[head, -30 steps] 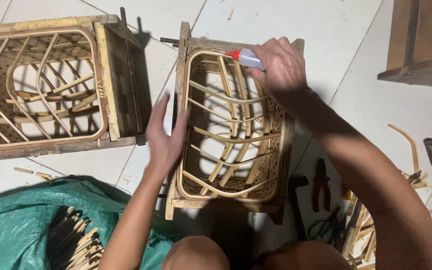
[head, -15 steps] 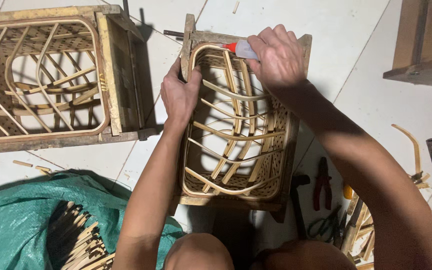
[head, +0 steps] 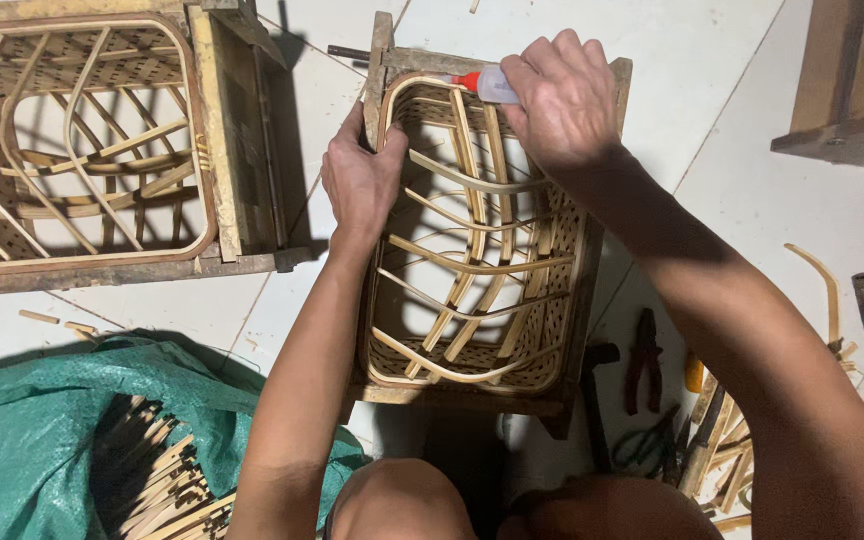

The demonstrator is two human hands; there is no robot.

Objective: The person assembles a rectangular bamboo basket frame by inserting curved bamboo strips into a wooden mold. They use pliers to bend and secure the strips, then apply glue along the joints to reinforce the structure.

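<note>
A woven rattan basket in a wooden frame [head: 562,300] stands on the white tiled floor in front of me. My left hand [head: 360,180] grips its upper left rim, thumb over the curved cane. My right hand [head: 564,100] is closed around a small clear glue bottle with a red nozzle [head: 482,84]; the nozzle points left along the basket's top rim. Curved cane strips [head: 462,265] cross the basket's open middle.
A second framed rattan basket [head: 92,150] lies at the upper left. A green sack [head: 22,440] with cane sticks sits at the lower left. Red-handled pliers [head: 644,372], a hammer and cane offcuts lie at the right. A wooden piece [head: 852,90] is at the top right.
My left hand has moved up along the basket's left side and now grips the upper left rim. My right hand stays at the top rim with the glue bottle.
</note>
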